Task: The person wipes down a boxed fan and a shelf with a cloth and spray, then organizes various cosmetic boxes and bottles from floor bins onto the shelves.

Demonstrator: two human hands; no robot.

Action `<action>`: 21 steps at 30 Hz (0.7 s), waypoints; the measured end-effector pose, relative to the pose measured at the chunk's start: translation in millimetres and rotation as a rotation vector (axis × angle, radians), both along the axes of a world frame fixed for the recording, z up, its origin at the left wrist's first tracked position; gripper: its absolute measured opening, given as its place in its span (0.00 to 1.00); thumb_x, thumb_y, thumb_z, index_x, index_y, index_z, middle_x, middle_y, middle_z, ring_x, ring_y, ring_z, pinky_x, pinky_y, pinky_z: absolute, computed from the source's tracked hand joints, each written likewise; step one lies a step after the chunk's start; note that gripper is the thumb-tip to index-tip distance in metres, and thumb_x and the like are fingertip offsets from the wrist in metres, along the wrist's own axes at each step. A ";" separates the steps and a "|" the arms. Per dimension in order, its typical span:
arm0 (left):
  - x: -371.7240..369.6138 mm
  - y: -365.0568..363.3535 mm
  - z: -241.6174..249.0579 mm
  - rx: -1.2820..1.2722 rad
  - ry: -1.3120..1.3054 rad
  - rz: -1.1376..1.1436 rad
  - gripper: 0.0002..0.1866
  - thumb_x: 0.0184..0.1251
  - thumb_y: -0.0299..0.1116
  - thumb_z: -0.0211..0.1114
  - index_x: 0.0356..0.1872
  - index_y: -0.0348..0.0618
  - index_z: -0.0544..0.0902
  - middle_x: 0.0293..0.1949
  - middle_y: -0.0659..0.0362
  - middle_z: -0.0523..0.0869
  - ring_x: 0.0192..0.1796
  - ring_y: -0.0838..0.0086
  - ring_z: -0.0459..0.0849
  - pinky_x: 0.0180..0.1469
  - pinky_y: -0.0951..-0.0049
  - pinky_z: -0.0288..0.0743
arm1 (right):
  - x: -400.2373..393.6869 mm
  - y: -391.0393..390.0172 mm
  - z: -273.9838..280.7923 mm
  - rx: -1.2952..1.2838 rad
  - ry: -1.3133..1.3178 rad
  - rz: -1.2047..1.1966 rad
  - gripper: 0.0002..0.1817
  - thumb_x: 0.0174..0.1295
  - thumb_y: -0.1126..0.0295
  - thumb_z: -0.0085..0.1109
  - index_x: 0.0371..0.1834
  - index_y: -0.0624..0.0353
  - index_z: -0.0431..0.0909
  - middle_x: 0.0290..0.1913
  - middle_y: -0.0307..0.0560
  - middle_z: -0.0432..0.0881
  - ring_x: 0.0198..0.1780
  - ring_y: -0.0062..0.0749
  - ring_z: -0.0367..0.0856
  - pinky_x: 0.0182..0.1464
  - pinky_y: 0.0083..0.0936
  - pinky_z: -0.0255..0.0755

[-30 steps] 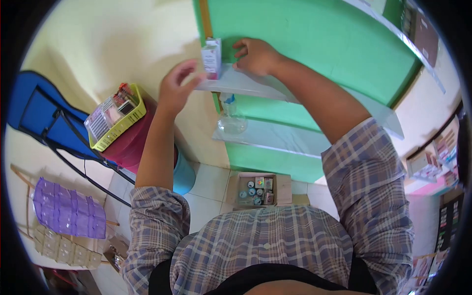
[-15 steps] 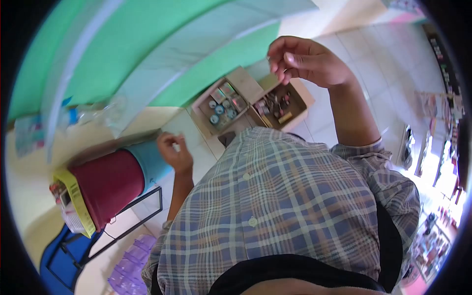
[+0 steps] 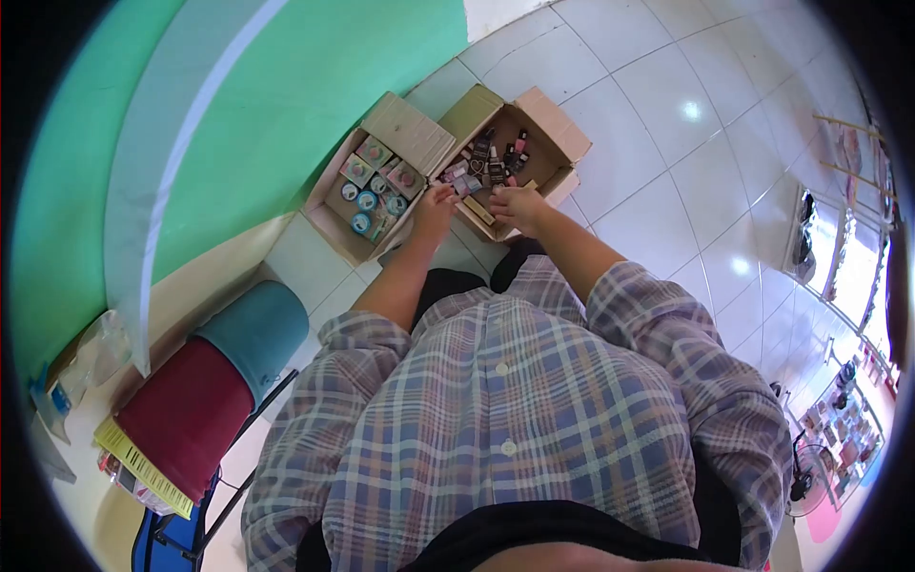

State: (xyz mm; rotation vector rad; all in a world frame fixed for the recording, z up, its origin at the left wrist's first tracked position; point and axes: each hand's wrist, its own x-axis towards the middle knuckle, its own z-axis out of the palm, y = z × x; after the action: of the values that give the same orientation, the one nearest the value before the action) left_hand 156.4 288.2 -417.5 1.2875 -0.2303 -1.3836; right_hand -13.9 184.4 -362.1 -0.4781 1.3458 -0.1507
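Note:
Two open cardboard boxes stand on the tiled floor. The left box point(image 3: 334, 234) holds several small round jars with blue rims point(image 3: 361, 223) and small square packs point(image 3: 374, 151). Dark bottles point(image 3: 497, 168), small tubes and a yellowish carton point(image 3: 477, 211) lie in the right box point(image 3: 562, 183). My left hand point(image 3: 436, 208) is at the edge where the boxes meet, its fingers bent; whether it holds anything is too small to tell. Over the near side of the right box is my right hand point(image 3: 518, 209), fingers curled, their grip unclear.
A green wall point(image 3: 248, 124) runs along the left. At the lower left are a teal container point(image 3: 257, 329), a maroon one point(image 3: 186, 415) and a yellow-edged box point(image 3: 143, 467). A shelf of small goods point(image 3: 839, 429) and a fan point(image 3: 808, 477) stand at the right.
Both hands, raised and apart before, have come down and together at the boxes. The view has shifted, so more of the tiled floor shows.

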 end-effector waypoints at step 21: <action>-44.4 -63.8 -55.9 0.398 -0.244 -0.288 0.12 0.62 0.23 0.54 0.40 0.33 0.85 0.41 0.49 0.86 0.38 0.65 0.87 0.34 0.66 0.79 | 49.0 -23.8 -38.4 -0.583 0.600 1.069 0.49 0.47 0.60 0.75 0.64 0.64 0.49 0.52 0.65 0.76 0.54 0.46 0.78 0.58 0.33 0.68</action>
State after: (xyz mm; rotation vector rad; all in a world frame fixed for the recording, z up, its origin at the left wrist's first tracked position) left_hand 112.1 224.5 -473.4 1.8140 -0.3277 -1.5653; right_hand 35.2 160.5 -400.5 -1.7720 1.4283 0.5415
